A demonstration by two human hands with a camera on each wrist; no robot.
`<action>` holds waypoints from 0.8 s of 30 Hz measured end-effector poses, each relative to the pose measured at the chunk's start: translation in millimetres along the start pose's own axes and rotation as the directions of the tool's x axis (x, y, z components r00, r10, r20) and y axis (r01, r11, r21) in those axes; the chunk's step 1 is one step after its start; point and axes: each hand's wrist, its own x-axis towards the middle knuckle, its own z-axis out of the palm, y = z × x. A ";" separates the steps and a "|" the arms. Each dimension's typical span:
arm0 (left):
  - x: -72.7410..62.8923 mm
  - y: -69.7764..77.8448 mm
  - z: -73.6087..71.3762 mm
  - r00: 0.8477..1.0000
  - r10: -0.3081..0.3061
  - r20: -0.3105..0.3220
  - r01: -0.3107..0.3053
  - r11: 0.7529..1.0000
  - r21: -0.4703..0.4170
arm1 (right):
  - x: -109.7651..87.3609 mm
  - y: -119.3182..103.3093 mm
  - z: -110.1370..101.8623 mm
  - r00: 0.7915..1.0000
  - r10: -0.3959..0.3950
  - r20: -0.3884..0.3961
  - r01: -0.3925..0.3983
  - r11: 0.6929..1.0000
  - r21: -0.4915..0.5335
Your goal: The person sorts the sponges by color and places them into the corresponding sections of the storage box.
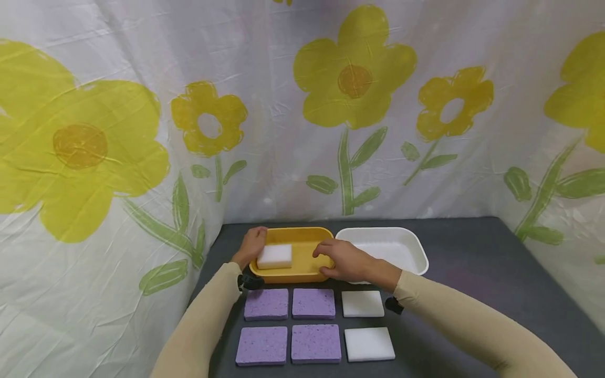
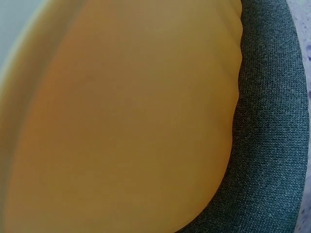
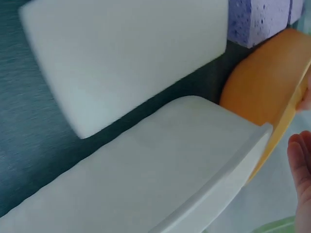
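Observation:
A yellow tray [image 1: 302, 257] stands at the back of the dark table, with one white sponge [image 1: 275, 256] lying in its left part. My left hand [image 1: 251, 247] grips the tray's left rim, beside that sponge. In the left wrist view the tray's yellow wall [image 2: 131, 116] fills most of the picture. Over the tray's right end is my right hand [image 1: 347, 259], its fingers loosely bent and nothing between them. Its fingertips [image 3: 299, 155] show at the right edge of the right wrist view, near the tray's rim.
A white tray [image 1: 418, 257] adjoins the yellow one on the right, partly behind my right forearm. In front lie several purple sponges [image 1: 315, 344] in two rows, with two white sponges [image 1: 369, 344] [image 1: 363, 304] to their right. A flowered curtain [image 1: 283, 173] hangs behind the table.

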 end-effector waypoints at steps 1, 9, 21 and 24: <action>-0.3 0.6 -0.3 1.000 0.000 0.001 0.000 1.000 -0.002 | -3.4 -0.5 -1.3 1.000 0.002 -0.003 -0.002 1.000 -0.003; -1.2 1.0 -0.2 1.000 0.000 0.009 0.000 1.000 0.007 | -36.1 0.1 -10.8 1.000 -0.018 -0.012 0.018 1.000 0.000; -4.4 3.7 -1.5 1.000 0.002 0.020 -0.002 1.000 -0.001 | -90.5 -5.4 -23.6 0.999 -0.035 0.006 0.035 0.999 0.023; -4.4 4.3 -0.8 1.000 0.000 0.018 0.000 1.000 0.000 | -104.7 -8.3 -24.8 1.000 -0.027 0.000 0.027 0.999 0.025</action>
